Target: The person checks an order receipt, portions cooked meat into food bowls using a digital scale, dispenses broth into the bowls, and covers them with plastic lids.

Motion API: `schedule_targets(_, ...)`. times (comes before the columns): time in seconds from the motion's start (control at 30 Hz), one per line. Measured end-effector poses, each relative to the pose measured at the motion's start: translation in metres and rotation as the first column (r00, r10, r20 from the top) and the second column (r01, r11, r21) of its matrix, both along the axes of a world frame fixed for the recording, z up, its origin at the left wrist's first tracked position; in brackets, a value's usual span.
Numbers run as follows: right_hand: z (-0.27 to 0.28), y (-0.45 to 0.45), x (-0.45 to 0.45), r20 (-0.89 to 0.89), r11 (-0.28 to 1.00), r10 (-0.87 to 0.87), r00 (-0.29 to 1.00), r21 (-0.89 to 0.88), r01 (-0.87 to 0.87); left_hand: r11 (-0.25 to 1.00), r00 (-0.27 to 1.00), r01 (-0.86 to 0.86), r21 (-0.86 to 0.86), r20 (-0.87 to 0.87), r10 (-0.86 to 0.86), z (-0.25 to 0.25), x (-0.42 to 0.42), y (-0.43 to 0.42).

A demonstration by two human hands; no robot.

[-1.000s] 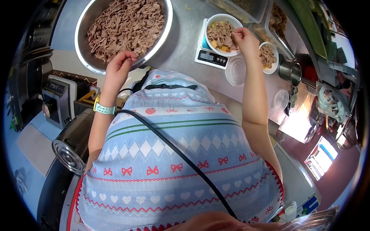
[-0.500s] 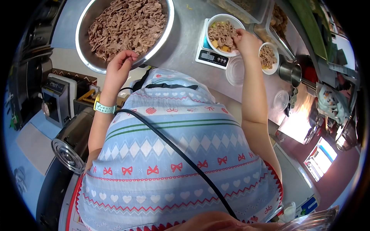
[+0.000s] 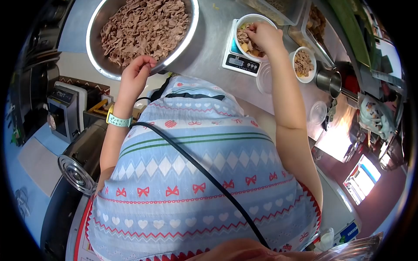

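Observation:
My left hand [image 3: 138,73] hovers at the near rim of a large steel bowl [image 3: 193,32] heaped with cooked sliced meat [image 3: 146,30]. Its fingers are curled together, and nothing shows in them. A white round bowl [image 3: 240,47] stands on a digital kitchen scale [image 3: 237,62], with meat slices and yellow chunks inside. Over its far right side, my right hand [image 3: 266,37] reaches in with fingers pinched on the sliced meat; its fingertips are partly hidden.
Right of the scale is a smaller white tub [image 3: 303,64] of meat pieces, beside a steel pot [image 3: 328,82]. Clear plastic lids [image 3: 264,78] lie on the steel counter [image 3: 209,48]. Clear containers [image 3: 300,32] line the back right. A lidded steel canister [image 3: 78,163] stands at left.
My right hand has moved from the right rim of the white bowl inward over its contents. The left hand has hardly moved.

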State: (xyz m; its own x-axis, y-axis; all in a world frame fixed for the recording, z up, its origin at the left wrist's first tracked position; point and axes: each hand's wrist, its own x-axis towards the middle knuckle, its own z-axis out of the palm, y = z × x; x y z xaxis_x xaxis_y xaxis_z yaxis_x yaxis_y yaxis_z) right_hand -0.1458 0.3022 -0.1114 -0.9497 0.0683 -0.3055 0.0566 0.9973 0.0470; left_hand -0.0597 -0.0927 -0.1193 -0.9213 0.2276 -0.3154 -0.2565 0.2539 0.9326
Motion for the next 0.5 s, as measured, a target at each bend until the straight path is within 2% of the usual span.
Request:
schedule_targets(0.07,0.008,0.004,0.007,0.118,0.991,-0.019,0.993,-0.133,0.035,1.000,1.000,-0.002,-0.003,-0.014,0.002,0.001,0.000,-0.004)
schedule_targets(0.1,0.013,0.006,0.016,0.118,0.991,-0.014,0.993,-0.133,0.030,1.000,1.000,-0.011,0.006,-0.011,0.011,0.001,0.002,-0.007)
schedule_targets(0.17,0.019,0.011,0.042,0.035,0.989,0.134,0.990,-0.061,-0.132,1.000,1.000,-0.024,0.017,-0.006,0.024,-0.002,0.004,-0.011)
schedule_targets(0.23,0.004,0.027,0.059,-0.019,0.982,0.177,0.984,-0.055,-0.178,0.999,1.000,-0.028,0.016,0.003,0.028,-0.006,0.006,-0.014)
schedule_targets(0.3,-0.004,0.042,0.067,-0.286,0.900,0.278,0.917,-0.256,-0.353,1.000,1.000,-0.017,0.012,0.007,0.017,-0.007,0.006,-0.015)
schedule_targets(0.33,-0.004,0.049,0.068,-0.286,0.900,0.279,0.917,-0.256,-0.354,1.000,1.000,-0.001,0.005,0.014,0.001,-0.006,0.006,-0.015)
schedule_targets(0.37,-0.004,0.054,0.070,-0.250,0.907,0.029,0.968,-0.401,-0.130,1.000,1.000,0.000,0.006,0.015,0.000,-0.005,0.006,-0.015)
schedule_targets(0.4,-0.002,0.057,0.072,-0.179,0.844,-0.220,0.959,-0.528,0.096,1.000,1.000,-0.010,0.004,0.010,0.010,-0.004,0.005,-0.014)
schedule_targets(0.43,-0.002,0.059,0.073,-0.179,0.845,-0.223,0.958,-0.525,0.098,1.000,1.000,-0.018,0.003,0.004,0.018,-0.003,0.004,-0.013)
schedule_targets(0.5,0.000,0.058,0.077,-0.247,0.968,-0.185,0.951,-0.214,0.133,1.000,1.000,-0.006,0.005,0.014,0.006,-0.004,0.002,-0.012)
